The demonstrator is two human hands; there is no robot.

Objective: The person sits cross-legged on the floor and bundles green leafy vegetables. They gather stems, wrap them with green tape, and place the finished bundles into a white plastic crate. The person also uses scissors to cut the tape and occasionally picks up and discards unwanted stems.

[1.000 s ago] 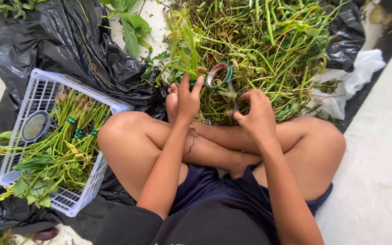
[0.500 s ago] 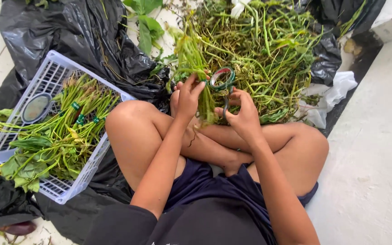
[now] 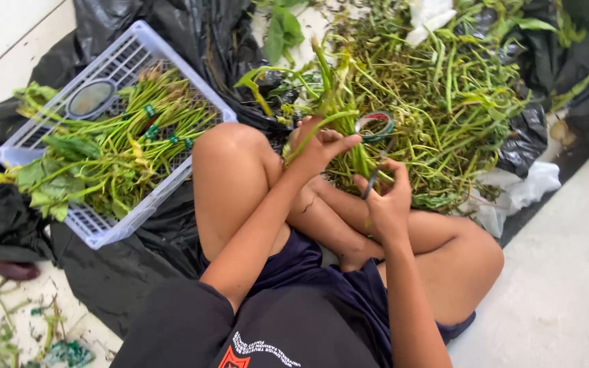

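Note:
I sit cross-legged on the floor. My left hand (image 3: 318, 146) grips a small bunch of green stems (image 3: 339, 116) that stands upright over my shin. My right hand (image 3: 386, 197) pinches a thin dark strip of tape (image 3: 371, 182) against the lower part of the bunch. A green tape roll (image 3: 375, 125) lies on the heap just behind my hands. The big heap of loose green stalks and leaves (image 3: 444, 88) spreads over black plastic in front of me.
A pale blue plastic crate (image 3: 114, 228) at my left knee holds several tied bundles of greens (image 3: 114, 153) and a round lid (image 3: 90, 97). Black plastic sheeting (image 3: 138, 266) covers the floor. White bags (image 3: 523, 191) lie at right; scraps litter the tiled floor at bottom left.
My view has shifted and tilted, so the crate and heap sit higher. My left hand has lifted the bunch more upright, and my right hand has come in against its stems.

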